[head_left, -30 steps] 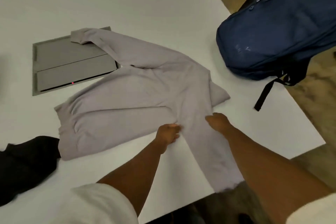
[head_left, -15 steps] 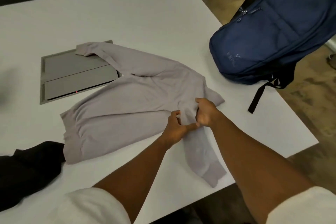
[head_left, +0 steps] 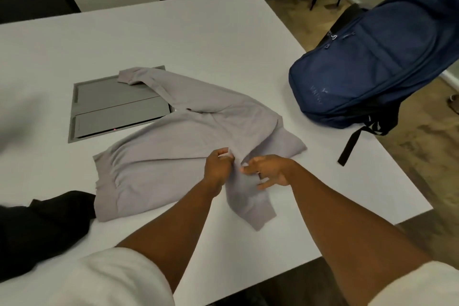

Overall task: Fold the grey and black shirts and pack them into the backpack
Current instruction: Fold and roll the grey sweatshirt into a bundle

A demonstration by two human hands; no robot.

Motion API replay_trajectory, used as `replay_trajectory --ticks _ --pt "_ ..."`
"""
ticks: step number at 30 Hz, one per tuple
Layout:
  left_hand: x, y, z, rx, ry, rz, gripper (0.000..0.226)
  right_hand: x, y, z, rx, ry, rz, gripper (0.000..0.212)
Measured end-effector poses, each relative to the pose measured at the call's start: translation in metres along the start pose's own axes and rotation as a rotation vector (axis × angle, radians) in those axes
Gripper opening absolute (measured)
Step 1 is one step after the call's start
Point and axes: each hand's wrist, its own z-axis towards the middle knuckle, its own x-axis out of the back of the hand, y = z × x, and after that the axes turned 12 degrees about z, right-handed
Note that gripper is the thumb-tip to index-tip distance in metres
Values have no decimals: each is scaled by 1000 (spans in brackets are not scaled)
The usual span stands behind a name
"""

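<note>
I am on the first step, folding the grey shirt (head_left: 178, 154), which lies spread across the middle of the white table (head_left: 198, 40), its body flat and its far sleeve (head_left: 159, 82) stretched over a grey recessed panel (head_left: 104, 107) set in the tabletop. My left hand (head_left: 218, 169) pinches a ridge of the grey cloth near the shoulder, fingers curled around the fabric. My right hand (head_left: 270, 171) rests just beside it with fingers spread and loose, touching the near sleeve (head_left: 250, 204) but, as far as I can tell, not clamped on it. That near sleeve runs toward me and ends short of the table edge.

The black shirt (head_left: 39, 228) is bunched at the left edge of the table, touching the grey shirt's hem and not yet folded. The navy backpack (head_left: 367, 74) leans at the right corner, well apart from my hands, with a black strap (head_left: 350, 144) hanging down toward the table edge. I cannot tell from here whether its main zip is open.

Very little of the task looks done. Next, I judge, I need a firm hold on the near sleeve with my right hand, then to carry it across the shirt's body so it lies flat, keeping the shoulder pinned with my left so the soft cloth does not drag or bunch.
</note>
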Motion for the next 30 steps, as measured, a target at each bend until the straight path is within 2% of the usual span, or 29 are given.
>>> replay_trajectory --ticks 4,7,10,12,14,16,20,22,25,27,30 --pt "8 -2 -1 47 127 24 25 -7 -6 -4 47 23 156 38" --pt "17 -1 -2 -27 80 112 20 -15 -15 -1 99 36 353 30" --pt "30 10 -5 -100 27 168 35 -26 -26 0 133 100 510 21" --pt "40 16 -4 -126 75 179 47 -34 -37 1 148 140 589 10" --pt "51 22 -7 -120 134 178 71 -41 -51 -1 166 133 643 16" --pt "60 25 -10 -168 174 198 79 -46 -67 -3 196 123 637 16" --pt "74 29 -15 -512 260 428 75 -55 -100 -7 243 144 788 13" --pt "75 32 -12 -591 332 600 66 -58 -113 -9 246 87 923 15" --pt "74 45 -7 -523 461 689 42 -61 -126 -14 229 -31 1001 19" --pt "76 54 -1 -467 477 632 26 -61 -133 -17 233 -74 976 16" --pt "80 71 5 -425 449 458 18 -52 -143 -17 257 -108 829 13"
